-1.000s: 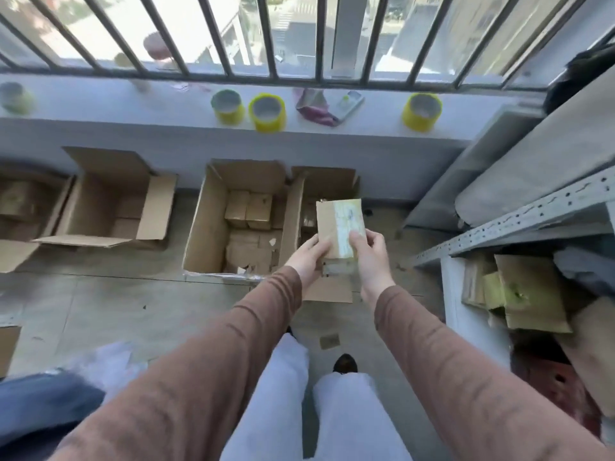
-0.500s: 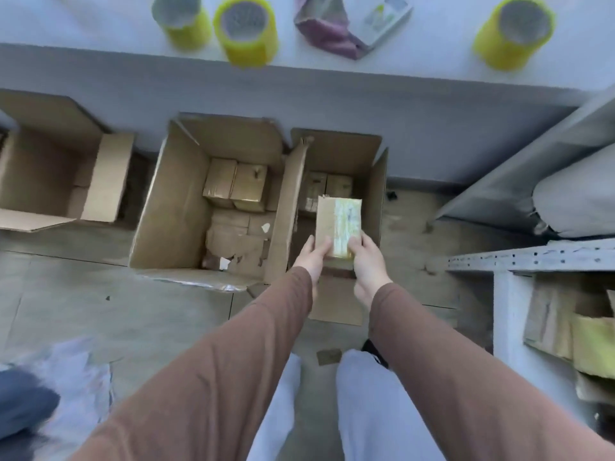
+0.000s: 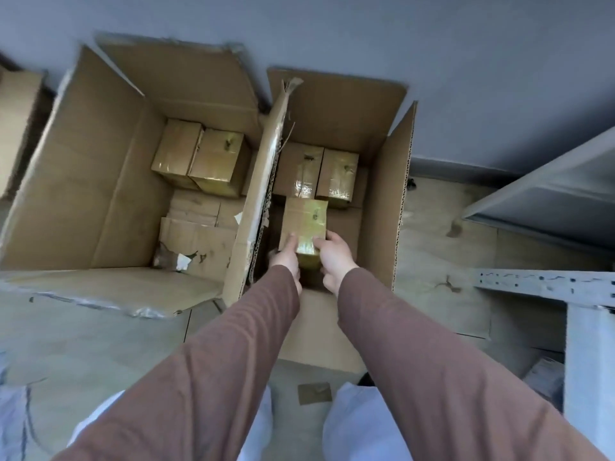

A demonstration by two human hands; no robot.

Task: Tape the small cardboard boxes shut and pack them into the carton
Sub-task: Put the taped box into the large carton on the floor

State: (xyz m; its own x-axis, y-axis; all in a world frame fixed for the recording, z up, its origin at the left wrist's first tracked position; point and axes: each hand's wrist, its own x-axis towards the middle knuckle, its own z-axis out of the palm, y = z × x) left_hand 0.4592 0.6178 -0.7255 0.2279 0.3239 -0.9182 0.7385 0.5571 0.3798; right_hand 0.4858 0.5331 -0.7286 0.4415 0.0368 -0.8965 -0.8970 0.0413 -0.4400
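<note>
A small taped cardboard box (image 3: 304, 221) is held inside the right open carton (image 3: 396, 194), near its left wall. My left hand (image 3: 286, 257) grips the box's near left side and my right hand (image 3: 336, 257) grips its near right side. Two taped small boxes (image 3: 319, 176) stand side by side at the far end of that carton, just beyond the held box. The carton floor under the held box is hidden.
A larger open carton (image 3: 100, 181) stands to the left with two taped small boxes (image 3: 203, 161) and flat cardboard pieces inside. A grey wall (image 3: 466, 61) runs behind. A metal shelf frame (image 3: 545, 284) stands at the right. My legs are below.
My head has come closer and tilted down over the cartons. Both hands have lowered the small box from above the right carton down into it.
</note>
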